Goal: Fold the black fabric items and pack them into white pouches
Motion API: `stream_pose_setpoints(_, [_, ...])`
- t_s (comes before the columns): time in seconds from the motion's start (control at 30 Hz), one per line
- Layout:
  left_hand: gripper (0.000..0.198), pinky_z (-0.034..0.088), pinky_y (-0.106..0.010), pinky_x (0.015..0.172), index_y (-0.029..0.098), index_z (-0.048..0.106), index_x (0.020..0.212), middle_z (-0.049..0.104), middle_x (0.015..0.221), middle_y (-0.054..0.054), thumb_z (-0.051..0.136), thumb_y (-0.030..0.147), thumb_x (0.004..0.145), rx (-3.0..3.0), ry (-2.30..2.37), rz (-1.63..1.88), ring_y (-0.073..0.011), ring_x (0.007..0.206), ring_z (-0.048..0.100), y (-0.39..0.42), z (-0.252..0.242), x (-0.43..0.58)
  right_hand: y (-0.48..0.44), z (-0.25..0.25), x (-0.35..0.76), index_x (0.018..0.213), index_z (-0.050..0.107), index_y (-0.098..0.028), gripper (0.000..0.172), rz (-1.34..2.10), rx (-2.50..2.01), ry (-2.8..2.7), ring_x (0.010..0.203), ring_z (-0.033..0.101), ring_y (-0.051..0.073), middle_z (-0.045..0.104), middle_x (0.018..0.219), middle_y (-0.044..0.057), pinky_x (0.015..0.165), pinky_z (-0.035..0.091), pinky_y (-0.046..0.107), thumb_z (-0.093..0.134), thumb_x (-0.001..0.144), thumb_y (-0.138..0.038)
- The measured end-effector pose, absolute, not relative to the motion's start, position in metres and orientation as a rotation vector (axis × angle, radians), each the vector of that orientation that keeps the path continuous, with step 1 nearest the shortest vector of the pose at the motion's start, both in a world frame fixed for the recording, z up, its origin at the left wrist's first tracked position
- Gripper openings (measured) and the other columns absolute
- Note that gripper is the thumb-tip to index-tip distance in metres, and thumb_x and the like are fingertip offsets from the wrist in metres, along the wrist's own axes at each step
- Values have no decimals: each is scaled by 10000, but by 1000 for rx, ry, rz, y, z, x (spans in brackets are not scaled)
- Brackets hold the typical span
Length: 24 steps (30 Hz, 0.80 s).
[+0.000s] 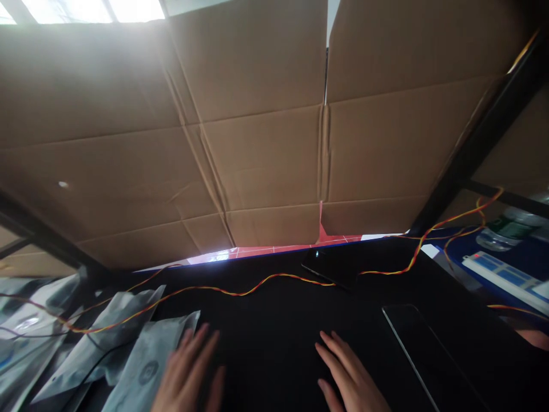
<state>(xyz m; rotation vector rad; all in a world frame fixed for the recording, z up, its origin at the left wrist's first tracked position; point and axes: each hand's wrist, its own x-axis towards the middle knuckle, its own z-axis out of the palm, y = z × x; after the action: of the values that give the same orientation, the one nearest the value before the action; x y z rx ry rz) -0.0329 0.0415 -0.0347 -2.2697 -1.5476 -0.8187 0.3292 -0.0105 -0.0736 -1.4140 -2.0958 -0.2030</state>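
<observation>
Creased cardboard (266, 154) backs a black tabletop (266, 355) bearing a frosted plastic pouch (143, 357), overlapped by the blurred left hand (185, 372), and a smartphone (429, 360) near the right hand (352, 379); both grasp nothing, fingers extended.

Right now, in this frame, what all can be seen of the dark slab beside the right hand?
The dark slab looks like a phone or tablet: a smooth, dark, unlit face, rounded far corners, and a thin pale rim along its left side and far end. It lies flat and slantwise on the black tabletop, right of the right hand and apart from it. Its near end runs out of the picture.
</observation>
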Motion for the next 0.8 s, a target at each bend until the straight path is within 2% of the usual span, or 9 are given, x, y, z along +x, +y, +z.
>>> stream_pose_setpoints(0.1, [852,592,-562,1118,352,207,1782,531,1712,-54,532,244,1002,-2378,-1325,-691,-374,1561,520,39,-55,44,-5,-82,311,1696,428,-176,656,-312,-1407,-2134,1368,693,385,596,1617,127,944,706,490,552,1055,-245])
stream_pose_setpoints(0.17, [887,532,-598,1158,305,173,1790,508,1723,-98,540,241,985,-2393,-1351,-608,-401,1544,533,36,-72,77,-3,-85,297,1767,245,-135,757,-389,-1430,-2123,1337,707,422,587,1612,145,897,708,541,504,1065,-246])
stream_pose_setpoints(0.23, [888,432,-628,1229,295,183,1788,500,1728,-106,540,236,977,-2394,-1369,-569,-401,1539,536,32,-83,91,-3,-86,288,1777,136,-94,787,-435,-1470,-2104,1316,718,431,595,1597,154,892,701,564,461,1079,-256])
stream_pose_setpoints(0.33, [841,320,-635,1290,285,232,1781,484,1742,-92,519,241,991,-2400,-1342,-556,-392,1583,475,28,-86,92,-5,-83,283,1780,109,-101,775,-414,-1516,-2092,1363,689,419,564,1627,148,948,681,561,437,1103,-286])
stream_pose_setpoints(0.4, [814,303,-643,1295,269,265,1774,479,1745,-94,509,244,998,-2403,-1329,-550,-398,1597,452,26,-83,91,-7,-81,282,1784,112,-123,764,-389,-1527,-2085,1377,680,413,557,1636,141,965,672,558,432,1113,-302])
stream_pose_setpoints(0.53, [761,424,-649,1226,265,379,1736,507,1725,-103,534,256,990,-2438,-1345,-539,-413,1562,500,26,-74,91,-8,-79,283,1787,112,-143,736,-377,-1532,-2080,1373,684,407,572,1627,125,965,669,559,393,1129,-314])
stream_pose_setpoints(0.63, [620,527,-612,1164,320,554,1622,596,1658,-66,542,233,1009,-2531,-1352,-552,-365,1522,568,31,-57,75,-9,-77,283,1789,128,-164,725,-345,-1534,-2078,1410,656,405,546,1654,113,987,662,562,393,1136,-333])
stream_pose_setpoints(0.7, [492,508,-626,1188,334,669,1498,666,1588,-56,515,220,1045,-2515,-1447,-615,-336,1498,599,39,-38,49,-11,-75,283,1789,136,-167,737,-315,-1534,-2074,1434,633,414,529,1670,111,995,657,576,419,1127,-327])
stream_pose_setpoints(0.8, [400,419,-707,1212,250,763,1341,693,1537,-105,508,402,1074,-2252,-1786,-717,-414,1504,575,49,-7,-6,-12,-74,283,1788,146,-165,758,-272,-1537,-2066,1458,609,422,503,1690,116,1007,652,595,449,1109,-309])
